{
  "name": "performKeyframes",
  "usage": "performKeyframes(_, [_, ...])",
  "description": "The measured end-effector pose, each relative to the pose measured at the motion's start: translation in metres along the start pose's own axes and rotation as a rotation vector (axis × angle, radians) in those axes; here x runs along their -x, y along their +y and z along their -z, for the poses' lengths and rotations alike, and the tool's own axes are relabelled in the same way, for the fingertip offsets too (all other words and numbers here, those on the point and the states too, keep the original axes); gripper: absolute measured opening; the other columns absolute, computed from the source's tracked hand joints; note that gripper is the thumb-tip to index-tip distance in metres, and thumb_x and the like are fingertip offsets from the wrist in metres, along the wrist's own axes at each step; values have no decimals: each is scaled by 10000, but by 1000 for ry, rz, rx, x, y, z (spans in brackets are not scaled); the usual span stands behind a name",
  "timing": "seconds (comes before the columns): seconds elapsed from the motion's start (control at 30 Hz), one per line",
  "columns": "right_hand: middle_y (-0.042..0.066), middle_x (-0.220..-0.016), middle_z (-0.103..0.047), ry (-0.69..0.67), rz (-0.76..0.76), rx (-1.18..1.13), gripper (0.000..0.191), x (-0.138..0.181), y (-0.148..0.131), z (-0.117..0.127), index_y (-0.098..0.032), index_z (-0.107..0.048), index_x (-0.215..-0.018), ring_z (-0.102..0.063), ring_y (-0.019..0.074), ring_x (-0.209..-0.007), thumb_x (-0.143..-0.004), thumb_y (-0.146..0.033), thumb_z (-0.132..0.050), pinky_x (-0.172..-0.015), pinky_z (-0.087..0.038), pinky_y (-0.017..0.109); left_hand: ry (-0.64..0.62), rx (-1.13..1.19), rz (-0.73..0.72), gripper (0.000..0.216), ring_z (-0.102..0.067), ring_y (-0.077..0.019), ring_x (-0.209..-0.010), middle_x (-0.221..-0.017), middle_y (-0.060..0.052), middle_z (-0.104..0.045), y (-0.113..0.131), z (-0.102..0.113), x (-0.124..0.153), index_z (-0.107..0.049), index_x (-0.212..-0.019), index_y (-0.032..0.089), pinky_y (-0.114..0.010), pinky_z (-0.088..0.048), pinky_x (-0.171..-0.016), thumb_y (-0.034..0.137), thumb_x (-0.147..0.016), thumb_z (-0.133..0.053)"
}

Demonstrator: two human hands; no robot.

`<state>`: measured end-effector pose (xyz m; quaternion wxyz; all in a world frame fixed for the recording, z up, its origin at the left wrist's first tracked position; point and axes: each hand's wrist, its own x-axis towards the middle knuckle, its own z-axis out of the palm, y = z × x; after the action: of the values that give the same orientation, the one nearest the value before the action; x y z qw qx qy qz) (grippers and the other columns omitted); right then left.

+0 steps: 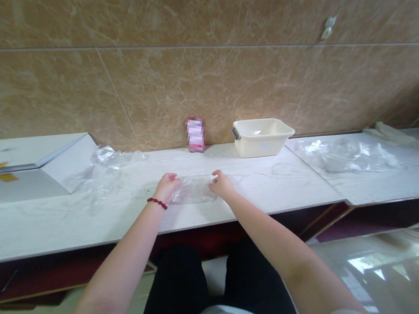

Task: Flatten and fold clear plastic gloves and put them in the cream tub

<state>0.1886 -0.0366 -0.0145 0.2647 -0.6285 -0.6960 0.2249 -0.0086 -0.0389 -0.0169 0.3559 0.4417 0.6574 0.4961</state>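
A clear plastic bag [194,190] lies on the white wood-grain counter right before me. My left hand [167,186], with a dark red bead bracelet at the wrist, has its fingers closed on the bag's left edge. On the opposite edge, my right hand [222,184] pinches the plastic between thumb and fingers. Between the two hands the bag is spread roughly flat, close to the counter's front edge. Whether anything is inside the bag I cannot make out.
A cream plastic tub [263,146] stands against the tiled wall, beside a blurred pink-and-white packet [196,134]. At left sits a white box [49,167] with crumpled clear plastic [110,164] next to it. More clear plastic bags [349,155] and a pale cloth [390,133] lie at right.
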Motion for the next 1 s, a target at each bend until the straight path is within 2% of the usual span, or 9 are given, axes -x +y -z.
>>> performKeyframes(0.2, [15,-805,-606,-55,62,114,347,-1,-4,4,-171,-513,-986,-543,108,-706,-642,-194,-551,-604,-383,188,-93,-249,-182,263,-494,-191,-941,-948,-94,-531,4,5,0,-523,-880,133,-326,-362,-838,147,-618,-550])
performKeyframes(0.27, [32,-844,-611,-66,63,137,321,-2,-4,4,-158,-551,-958,-547,119,-748,-639,-195,-553,-643,-388,195,-153,-404,-334,268,-435,-193,-1037,-1049,-109,-505,11,5,6,-529,-927,133,-321,-292,-914,168,-662,-515])
performKeyframes(0.4, [49,-909,-614,-82,62,169,337,-4,-4,3,-141,-574,-970,-548,133,-810,-640,-206,-550,-692,-390,197,-443,-965,-700,357,-340,-208,-1143,-1193,-108,-446,17,-6,22,-456,-1103,138,-384,-200,-969,270,-787,-357])
performKeyframes(0.53, [50,-938,-614,-113,63,214,356,-6,-5,3,-142,-582,-986,-548,140,-839,-644,-236,-552,-716,-384,191,-529,-1217,-648,453,-226,-230,-1210,-1316,-93,-294,6,-16,31,-333,-1224,137,-433,-178,-967,316,-810,-283])
performKeyframes(0.63, [51,-919,-621,-144,61,254,349,-7,-7,7,-140,-601,-960,-550,153,-839,-630,-248,-569,-713,-383,190,-525,-1256,-613,483,-197,-226,-1221,-1348,-78,-219,-1,-15,33,-271,-1262,136,-422,-176,-970,324,-818,-241])
performKeyframes(0.77, [89,-884,-619,-167,58,307,339,-8,-12,18,-115,-615,-916,-546,192,-839,-604,-246,-600,-727,-385,230,-507,-1272,-620,492,-171,-215,-1230,-1354,-62,-204,-3,-12,36,-240,-1277,155,-415,-151,-977,345,-824,-217])
performKeyframes(0.87, [141,-976,-565,-91,89,339,330,-5,-22,21,-101,-575,-974,-480,232,-963,-684,-250,-528,-832,-332,304,-495,-1250,-639,492,-171,-230,-1228,-1352,-68,-209,-4,-11,38,-242,-1277,164,-438,-151,-968,357,-826,-217])
performKeyframes(0.93, [143,-1041,-518,2,168,323,313,-1,-33,16,-116,-527,-1032,-433,217,-1023,-758,-228,-424,-877,-292,317,-482,-1227,-667,487,-171,-241,-1227,-1349,-83,-215,-5,-10,39,-257,-1272,158,-448,-149,-962,350,-826,-223])
performKeyframes(1.0, [123,-1079,-490,22,239,279,315,3,-44,6,-135,-479,-1074,-441,181,-1012,-789,-191,-357,-862,-312,285,-471,-1209,-688,478,-172,-246,-1226,-1342,-97,-228,-7,-10,40,-281,-1262,148,-447,-141,-963,336,-825,-239])
